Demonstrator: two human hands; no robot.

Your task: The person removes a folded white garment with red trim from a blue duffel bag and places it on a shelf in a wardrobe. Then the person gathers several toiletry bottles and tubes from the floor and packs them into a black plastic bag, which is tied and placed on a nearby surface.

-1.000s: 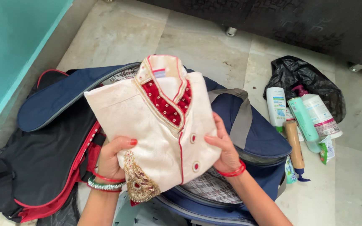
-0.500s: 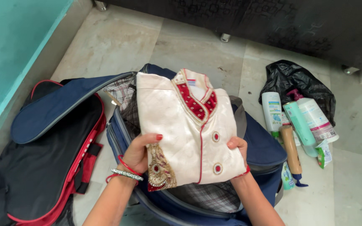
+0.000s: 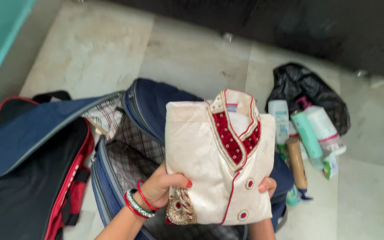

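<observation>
Together, left hand (image 3: 163, 186) and right hand (image 3: 267, 186) grip the folded cream garment (image 3: 218, 160) (collar upward) above the open navy bag (image 3: 147, 106).

Even, soft daylight is seen, with no glare. Motion blur is noted throughout, worst on the bottles (image 3: 307, 133) at right. Shadows are faint.

A: What's on the left hand (image 3: 163, 189)?

B: Red nail polish on the thumb, and at the wrist two thin red bangles either side of a broader beaded one in green and silver.

A: And the right hand (image 3: 267, 185)?

B: Bare forearms, no sleeves. Its fingertips show red polish too.
</observation>
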